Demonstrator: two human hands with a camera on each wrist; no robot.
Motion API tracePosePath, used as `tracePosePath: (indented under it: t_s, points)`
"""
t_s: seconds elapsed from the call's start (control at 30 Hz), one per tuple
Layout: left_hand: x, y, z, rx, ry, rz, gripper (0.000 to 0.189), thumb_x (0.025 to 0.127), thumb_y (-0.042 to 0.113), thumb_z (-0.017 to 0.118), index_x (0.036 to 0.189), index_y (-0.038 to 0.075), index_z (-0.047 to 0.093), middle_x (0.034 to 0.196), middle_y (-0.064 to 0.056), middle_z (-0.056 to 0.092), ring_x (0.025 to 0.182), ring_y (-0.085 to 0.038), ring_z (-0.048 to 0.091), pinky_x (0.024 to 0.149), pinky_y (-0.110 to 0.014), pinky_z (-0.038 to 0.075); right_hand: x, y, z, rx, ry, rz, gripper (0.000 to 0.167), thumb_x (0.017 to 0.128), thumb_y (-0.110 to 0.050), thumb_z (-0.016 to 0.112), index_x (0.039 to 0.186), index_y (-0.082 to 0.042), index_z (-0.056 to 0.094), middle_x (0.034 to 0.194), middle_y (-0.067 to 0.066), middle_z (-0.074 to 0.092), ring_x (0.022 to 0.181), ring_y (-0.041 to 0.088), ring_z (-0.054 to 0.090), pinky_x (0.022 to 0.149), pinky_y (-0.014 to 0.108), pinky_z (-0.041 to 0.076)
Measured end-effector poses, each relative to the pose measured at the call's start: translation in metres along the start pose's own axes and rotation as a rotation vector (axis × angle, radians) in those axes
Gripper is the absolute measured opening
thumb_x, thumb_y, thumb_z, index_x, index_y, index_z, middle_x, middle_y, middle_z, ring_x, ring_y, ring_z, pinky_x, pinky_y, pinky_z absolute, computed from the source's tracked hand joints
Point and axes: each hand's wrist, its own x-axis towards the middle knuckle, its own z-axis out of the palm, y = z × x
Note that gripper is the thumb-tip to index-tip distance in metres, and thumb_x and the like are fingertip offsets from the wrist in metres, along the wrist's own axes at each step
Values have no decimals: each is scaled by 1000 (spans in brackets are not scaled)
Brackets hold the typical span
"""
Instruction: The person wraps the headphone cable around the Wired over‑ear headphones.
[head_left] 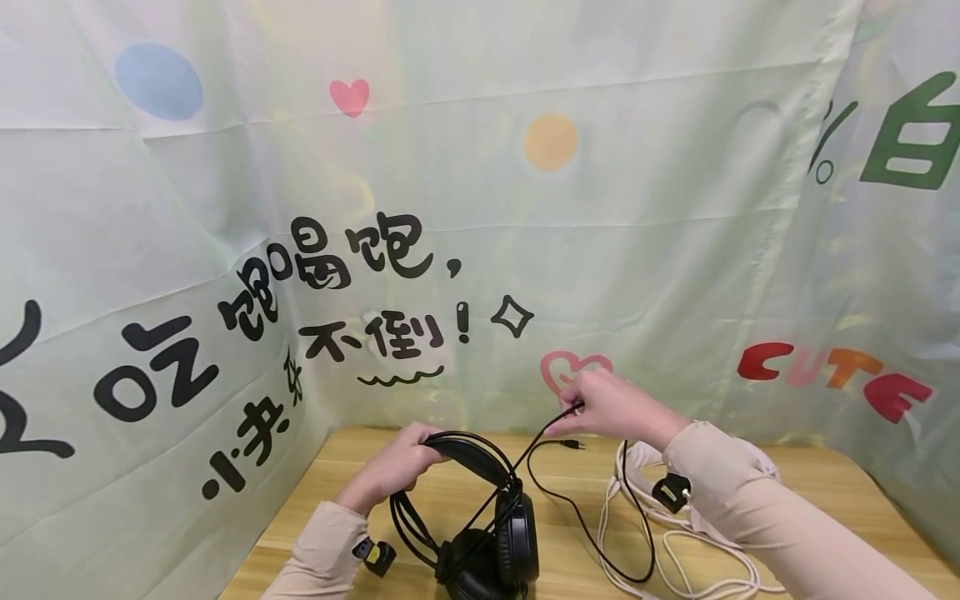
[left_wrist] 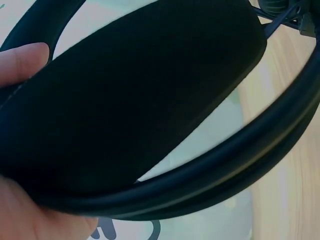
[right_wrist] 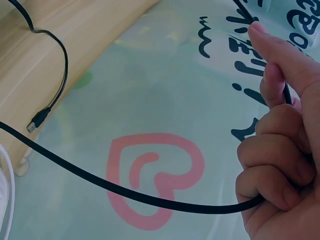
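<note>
My left hand [head_left: 401, 458] grips the headband of a pair of black over-ear headphones [head_left: 517, 533], raised at the front of the table. In the left wrist view the padded headband [left_wrist: 135, 95] passes between my thumb and fingers. Up and to the right, my right hand [head_left: 607, 404] holds the black headphone cable [head_left: 540, 435], its fingers curled round it in the right wrist view. From this hand the cable loops down to the table and ends in a USB plug [right_wrist: 38, 120] lying near the back edge. Part of the cable crosses the headphones between the ear cups.
White cables [head_left: 678, 533] lie coiled on the wooden table [head_left: 577, 492] under my right forearm, beside a white object [head_left: 645, 454] partly hidden by the sleeve. A printed fabric curtain [head_left: 637, 250] stands behind the table and along its sides.
</note>
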Motion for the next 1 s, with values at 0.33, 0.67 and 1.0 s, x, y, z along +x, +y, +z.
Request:
tracePosePath:
  t_s: [0.33, 0.67, 1.0]
  points:
    - [0, -2, 7, 115, 120, -4, 29, 97, 15, 64, 70, 12, 52, 58, 10, 29, 50, -10, 23, 51, -25, 26, -6, -17, 4, -52, 3, -17, 57, 89, -49, 84, 65, -28, 37, 59, -16, 28, 55, 1, 25, 55, 20, 23]
    - [8, -2, 12, 238, 292, -22, 29, 92, 17, 67, 67, 16, 52, 58, 7, 32, 55, -13, 29, 57, -27, 28, -16, -24, 5, -40, 51, -13, 54, 94, -41, 82, 62, -27, 40, 57, -17, 30, 52, -1, 27, 54, 19, 24]
    - [9, 1, 13, 218, 537, -82, 40, 91, 19, 70, 63, 18, 41, 55, 7, 31, 52, -14, 29, 55, -29, 27, -20, -31, 7, -29, 66, -26, 49, 101, -39, 74, 64, -26, 44, 56, -16, 30, 49, -1, 25, 51, 19, 23]
